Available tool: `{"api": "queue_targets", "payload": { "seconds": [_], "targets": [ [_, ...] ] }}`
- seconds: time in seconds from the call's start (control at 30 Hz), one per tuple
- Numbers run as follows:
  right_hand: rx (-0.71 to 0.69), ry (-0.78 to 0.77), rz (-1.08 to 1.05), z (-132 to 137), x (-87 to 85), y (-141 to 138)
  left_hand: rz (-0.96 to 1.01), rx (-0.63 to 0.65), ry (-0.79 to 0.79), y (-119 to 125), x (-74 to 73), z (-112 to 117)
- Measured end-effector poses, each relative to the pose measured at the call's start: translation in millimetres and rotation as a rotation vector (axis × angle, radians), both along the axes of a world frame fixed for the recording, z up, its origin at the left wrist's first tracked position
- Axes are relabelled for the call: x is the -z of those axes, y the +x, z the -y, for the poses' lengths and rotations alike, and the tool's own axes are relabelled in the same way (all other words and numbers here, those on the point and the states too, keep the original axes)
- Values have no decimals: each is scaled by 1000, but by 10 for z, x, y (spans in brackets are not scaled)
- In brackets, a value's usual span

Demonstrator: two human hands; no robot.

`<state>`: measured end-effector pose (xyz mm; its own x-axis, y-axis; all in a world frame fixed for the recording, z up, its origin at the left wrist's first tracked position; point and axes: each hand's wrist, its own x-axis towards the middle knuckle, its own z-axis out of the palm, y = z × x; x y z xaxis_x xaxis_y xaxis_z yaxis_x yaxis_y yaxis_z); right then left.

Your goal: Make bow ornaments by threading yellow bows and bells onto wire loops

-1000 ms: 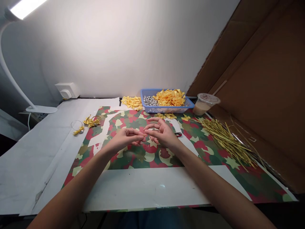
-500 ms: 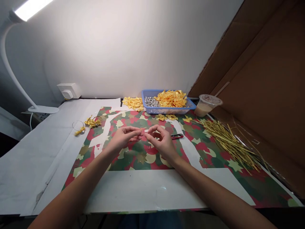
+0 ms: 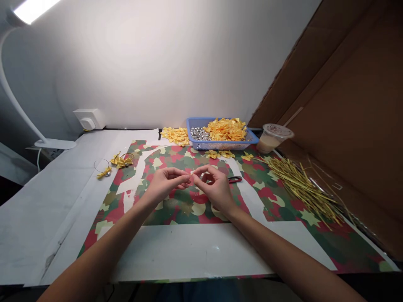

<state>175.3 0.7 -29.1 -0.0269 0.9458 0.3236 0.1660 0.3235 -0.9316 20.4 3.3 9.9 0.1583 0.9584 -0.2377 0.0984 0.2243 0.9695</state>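
Observation:
Over the middle of the table my left hand (image 3: 168,181) and my right hand (image 3: 213,184) meet, fingertips nearly touching. Each pinches with thumb and forefinger. Whatever sits between the fingertips is too small to make out. Just right of my right hand lies a small tool with red and black handles (image 3: 234,179), partly hidden by the hand. Beyond the hands are a few yellow ribbon bows (image 3: 213,154). To the left rest a wire ring with a yellow bow (image 3: 103,172) and a cluster of yellow bows (image 3: 121,161) with another ring.
A blue basket (image 3: 224,145) holds yellow bows and silver bells (image 3: 200,134); a bow pile (image 3: 175,136) lies beside it. Right of it stand a lidded drink cup (image 3: 273,137) and a bundle of yellow-green strips (image 3: 302,188) along cardboard (image 3: 349,138). A lamp (image 3: 56,144) stands left.
My left hand has shifted slightly right, its fingertips closer to my right hand's. A thin pale piece that showed above the left fingertips is no longer visible. The view has shifted slightly.

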Motion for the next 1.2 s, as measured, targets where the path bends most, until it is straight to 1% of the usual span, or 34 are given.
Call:
{"api": "queue_targets", "payload": {
  "seconds": [0.13,0.3,0.43,0.53,0.7,0.8,1.03,1.2],
  "targets": [
    [8,65,66,-22,-7,27,-29,-20,-13,10,-29,1],
    [-1,64,72,-15,-8,27,-31,0,29,11,1,-2],
    [-25,21,56,-11,-27,27,-75,12,78,-1,40,-11],
    [-64,-51,14,-19,-40,38,-98,30,107,-17,47,-17],
    [-153,-197,-88,-45,-53,59,-122,45,110,-31,13,-14],
    [-197,-256,-149,-59,-65,67,-150,43,105,-30,-9,-12],
    [-234,-272,-180,-61,-84,70,-126,65,110,-44,0,-10],
    [-251,-278,-178,-58,-81,71,-155,77,106,-51,16,-11]
  ]
}}
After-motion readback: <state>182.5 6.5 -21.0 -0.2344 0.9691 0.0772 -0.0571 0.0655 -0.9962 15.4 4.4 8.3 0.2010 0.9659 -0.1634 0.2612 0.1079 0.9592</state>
